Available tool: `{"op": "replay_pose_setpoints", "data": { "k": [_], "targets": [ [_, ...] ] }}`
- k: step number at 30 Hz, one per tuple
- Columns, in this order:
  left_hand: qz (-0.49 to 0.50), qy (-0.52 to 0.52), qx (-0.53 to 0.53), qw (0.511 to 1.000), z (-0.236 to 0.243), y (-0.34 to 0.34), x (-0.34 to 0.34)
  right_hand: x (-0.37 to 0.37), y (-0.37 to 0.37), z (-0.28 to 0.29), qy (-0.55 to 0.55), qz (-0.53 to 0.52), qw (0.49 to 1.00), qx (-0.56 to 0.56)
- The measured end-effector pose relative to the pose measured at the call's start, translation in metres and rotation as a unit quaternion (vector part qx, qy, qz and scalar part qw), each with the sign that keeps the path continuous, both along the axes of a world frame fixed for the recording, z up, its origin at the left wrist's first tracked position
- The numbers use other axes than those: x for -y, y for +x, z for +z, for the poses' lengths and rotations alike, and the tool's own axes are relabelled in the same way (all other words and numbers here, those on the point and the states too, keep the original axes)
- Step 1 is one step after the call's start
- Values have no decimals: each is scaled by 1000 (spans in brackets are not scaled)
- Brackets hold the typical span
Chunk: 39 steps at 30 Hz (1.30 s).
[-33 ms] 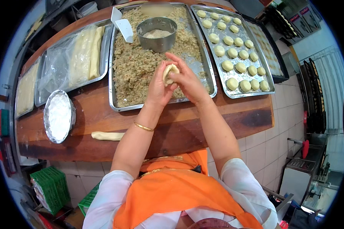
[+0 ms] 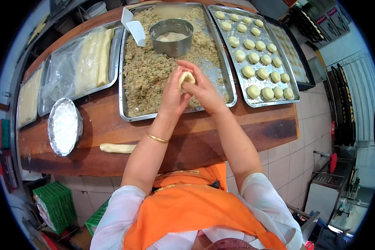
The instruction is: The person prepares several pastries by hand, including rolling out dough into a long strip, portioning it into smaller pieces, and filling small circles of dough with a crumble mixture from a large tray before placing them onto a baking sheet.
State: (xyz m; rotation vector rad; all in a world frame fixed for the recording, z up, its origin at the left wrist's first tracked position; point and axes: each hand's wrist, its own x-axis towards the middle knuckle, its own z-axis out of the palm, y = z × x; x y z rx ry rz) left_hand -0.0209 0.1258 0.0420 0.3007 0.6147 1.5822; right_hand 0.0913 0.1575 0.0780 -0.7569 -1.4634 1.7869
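Note:
Over the near edge of the tray of crumbly filling (image 2: 146, 79), both hands meet round a small piece of pale dough (image 2: 187, 77). My left hand (image 2: 173, 92) cups it from the left side. From the right, my right hand (image 2: 203, 91) wraps it, with a thumb or finger pressed into its hollow. Part of the dough is hidden by the fingers. Beyond the hands, a round metal bowl (image 2: 171, 49) stands in the filling beside a white scraper (image 2: 135, 32). On the table by my left forearm lies a short dough rope (image 2: 117, 148).
To the right, a metal tray (image 2: 254, 101) carries rows of round dough pieces. A darker tray (image 2: 303, 85) lies past it. On the left are a bowl of white flour (image 2: 65, 127) and a tray (image 2: 44, 107) of plastic-covered dough strips. Green crates (image 2: 55, 207) stand below the table.
The fingers have shifted slightly round the dough, and its opening is turned a little. The right fingertips sit slightly lower and further left. Nothing on the table has moved.

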Motion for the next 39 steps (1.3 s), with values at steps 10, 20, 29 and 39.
{"op": "replay_pose_setpoints", "data": {
  "k": [10,20,29,39],
  "targets": [
    [-88,33,58,994,1,-12,0,-16,27,2,320,85,934,133],
    [-53,1,-32,998,29,16,26,3,17,8,338,-16,931,137],
    [-131,110,-113,979,25,2,47,20,16,35,310,-18,945,101],
    [-87,70,-36,993,30,9,87,43,9,22,318,9,942,105]
  ]
}}
